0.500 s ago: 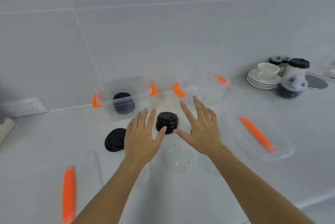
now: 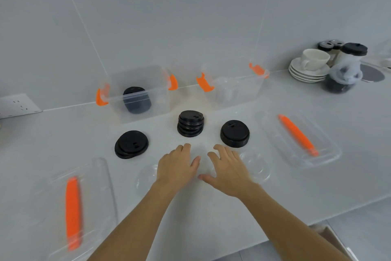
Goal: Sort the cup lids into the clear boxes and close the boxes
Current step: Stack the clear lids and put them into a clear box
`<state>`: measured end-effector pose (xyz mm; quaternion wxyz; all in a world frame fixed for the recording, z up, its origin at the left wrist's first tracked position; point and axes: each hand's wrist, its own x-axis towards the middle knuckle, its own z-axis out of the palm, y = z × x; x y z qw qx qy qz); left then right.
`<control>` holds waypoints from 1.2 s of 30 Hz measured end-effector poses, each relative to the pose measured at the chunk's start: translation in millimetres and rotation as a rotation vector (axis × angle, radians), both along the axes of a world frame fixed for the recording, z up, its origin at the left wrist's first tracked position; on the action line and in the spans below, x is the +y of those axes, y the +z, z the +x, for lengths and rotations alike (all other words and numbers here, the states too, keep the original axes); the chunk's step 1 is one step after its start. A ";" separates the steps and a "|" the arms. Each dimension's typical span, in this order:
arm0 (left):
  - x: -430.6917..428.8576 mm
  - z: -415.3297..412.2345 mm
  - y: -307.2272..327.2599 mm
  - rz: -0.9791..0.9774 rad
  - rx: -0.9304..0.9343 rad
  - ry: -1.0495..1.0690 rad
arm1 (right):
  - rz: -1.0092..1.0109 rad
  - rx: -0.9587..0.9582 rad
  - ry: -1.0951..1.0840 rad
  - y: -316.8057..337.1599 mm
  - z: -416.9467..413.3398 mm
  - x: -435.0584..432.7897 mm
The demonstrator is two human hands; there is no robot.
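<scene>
Two bare hands hover palm-down over a white counter [image 2: 211,229], the left hand [image 2: 176,168] and right hand [image 2: 227,173] both spread loose and holding nothing, above clear cup lids [image 2: 257,167] lying flat. Beyond the fingertips sit three piles of black cup lids [image 2: 190,126]. Farther back stand two clear boxes with orange latches; the left box [image 2: 137,93] holds black lids, the right box [image 2: 232,87] clear ones. No writing is legible

Lid stack [image 2: 190,123] before two boxes [image 2: 139,91]
</scene>
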<state>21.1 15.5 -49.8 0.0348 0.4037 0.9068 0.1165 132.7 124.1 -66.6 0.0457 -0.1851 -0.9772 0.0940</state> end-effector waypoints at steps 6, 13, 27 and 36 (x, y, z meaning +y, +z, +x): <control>6.3 0.5 -12.2 -0.041 -0.059 0.002 | -0.131 -0.056 -0.086 -18.4 -0.7 -4.5; 10.4 4.6 -22.0 -0.055 -0.122 0.029 | -0.250 -0.054 -0.175 -32.0 -4.0 -6.0; 6.7 3.7 -37.5 0.103 -0.266 0.092 | -0.235 0.111 -0.155 -31.3 -1.1 -5.3; 6.2 -0.4 -1.4 0.327 -0.397 0.011 | -0.201 0.287 -0.154 8.8 7.7 5.6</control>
